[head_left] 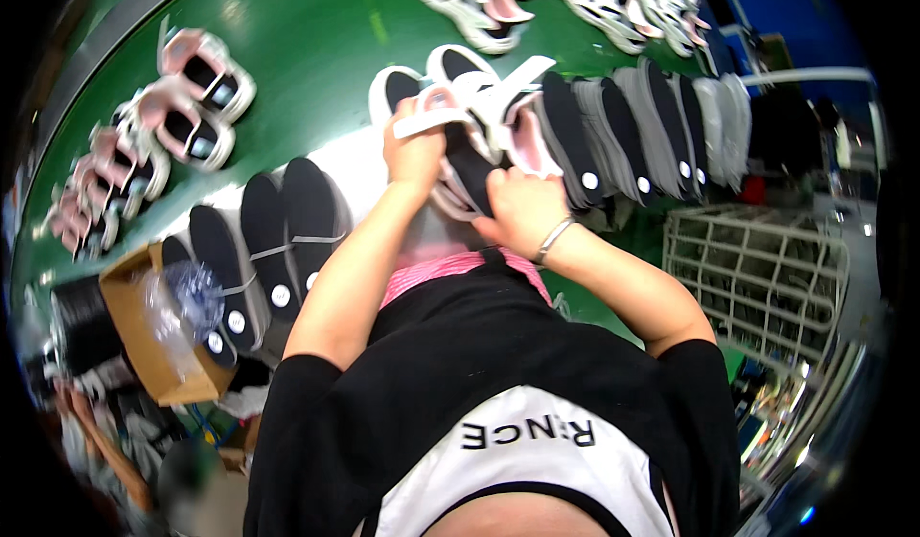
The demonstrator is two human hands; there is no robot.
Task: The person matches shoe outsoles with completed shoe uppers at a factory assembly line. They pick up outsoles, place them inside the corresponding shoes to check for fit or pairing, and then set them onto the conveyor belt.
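Note:
In front of me lies a pair of white and pink shoes with black insides, toes pointing away. My left hand [416, 157] is wrapped round the left side of the nearer-left shoe [468, 168], by its loose white strap. At the heel end, my right hand [524, 211] grips the same shoe's edge, with the thumb toward the black inside. Some of its fingers are hidden behind the shoe. Touching it on the right is the other shoe [529, 133], its white strap sticking up.
Stacks of black and grey insoles stand on the right [604, 135] and left [311, 206]. Finished-looking shoes [187, 120] line the green table [297, 39]. A cardboard box [144, 331] with plastic wrap is at left, a white wire basket [752, 278] at right. Another person's arm [110, 451] shows lower left.

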